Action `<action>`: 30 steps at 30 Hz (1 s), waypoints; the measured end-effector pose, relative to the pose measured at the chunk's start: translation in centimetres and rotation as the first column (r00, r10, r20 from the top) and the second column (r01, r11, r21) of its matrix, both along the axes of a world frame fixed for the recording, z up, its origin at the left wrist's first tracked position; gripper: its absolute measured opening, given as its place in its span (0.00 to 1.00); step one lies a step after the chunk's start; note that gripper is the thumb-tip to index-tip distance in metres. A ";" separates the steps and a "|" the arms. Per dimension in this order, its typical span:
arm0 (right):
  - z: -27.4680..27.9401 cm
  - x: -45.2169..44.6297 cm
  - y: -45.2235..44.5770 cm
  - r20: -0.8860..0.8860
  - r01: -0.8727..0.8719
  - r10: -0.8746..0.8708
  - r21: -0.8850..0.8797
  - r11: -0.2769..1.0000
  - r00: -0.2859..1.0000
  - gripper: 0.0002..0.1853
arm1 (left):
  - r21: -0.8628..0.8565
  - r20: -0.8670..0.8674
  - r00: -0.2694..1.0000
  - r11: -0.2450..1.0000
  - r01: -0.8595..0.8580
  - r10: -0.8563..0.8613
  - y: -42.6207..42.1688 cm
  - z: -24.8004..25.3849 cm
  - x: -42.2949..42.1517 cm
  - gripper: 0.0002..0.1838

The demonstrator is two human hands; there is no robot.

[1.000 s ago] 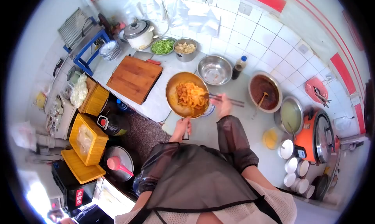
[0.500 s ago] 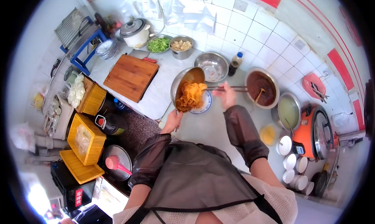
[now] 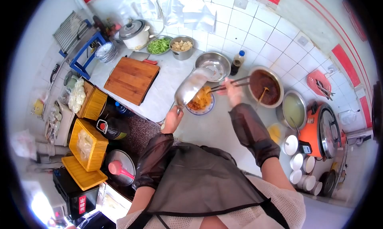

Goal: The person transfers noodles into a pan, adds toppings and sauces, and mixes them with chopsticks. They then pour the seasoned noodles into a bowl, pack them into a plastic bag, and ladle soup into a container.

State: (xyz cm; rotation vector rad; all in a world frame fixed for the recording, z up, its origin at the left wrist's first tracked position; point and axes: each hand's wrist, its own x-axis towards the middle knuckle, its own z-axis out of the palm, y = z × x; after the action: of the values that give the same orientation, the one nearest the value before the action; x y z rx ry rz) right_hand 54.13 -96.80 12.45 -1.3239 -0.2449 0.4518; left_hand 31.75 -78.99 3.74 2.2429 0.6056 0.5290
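Observation:
My left hand (image 3: 172, 119) is closed on the rim of a metal mixing bowl (image 3: 187, 88), which is tipped steeply so its shiny outside faces me. Below the bowl's right side lies a blue-and-white plate (image 3: 212, 105) bearing orange, sauce-coated strips of food (image 3: 202, 98). My right hand (image 3: 233, 94), slightly blurred, grips long dark chopsticks (image 3: 216, 88), their tips at the food. The bowl's inside is hidden from view. Just right of my right hand stands a basin of dark red sauce (image 3: 266, 85) with a ladle in it.
Behind the plate are another metal bowl (image 3: 213, 65) and a blue-capped bottle (image 3: 237, 62). A wooden cutting board (image 3: 131, 79) lies to the left. Toward the right stand a pot of pale liquid (image 3: 294, 108), an orange cooker (image 3: 314, 129) and several white cups (image 3: 296, 162).
The mixing bowl has tipped further over, from showing its contents to showing its outside. The orange food has dropped onto the plate, and the chopsticks have followed it.

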 end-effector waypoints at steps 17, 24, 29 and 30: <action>0.5 -2.0 7.0 0.669 0.175 0.363 -0.595 0.784 0.649 0.13 | -0.342 -0.013 0.981 0.921 -0.185 0.193 -2.4 3.3 -0.6 0.16; 0.5 -5.1 4.2 0.130 0.021 -0.014 -0.052 0.998 0.991 0.14 | -0.433 -0.142 0.976 0.877 -0.209 0.163 -2.9 3.8 0.0 0.20; -6.9 -6.4 -0.3 0.025 0.142 -0.147 0.126 0.982 0.989 0.13 | -0.462 -0.092 0.978 0.863 -0.207 0.185 -2.8 3.0 0.9 0.19; -7.5 -6.9 -1.3 -0.007 0.131 -0.132 0.179 0.975 0.991 0.14 | -0.462 -0.099 0.978 0.862 -0.207 0.183 -2.6 2.7 1.1 0.19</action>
State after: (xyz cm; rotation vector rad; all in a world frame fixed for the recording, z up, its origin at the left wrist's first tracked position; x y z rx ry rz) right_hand 47.28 -98.10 4.99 -1.1568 -0.1956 0.3067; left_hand 32.81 -81.58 6.46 1.7464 0.8920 0.3721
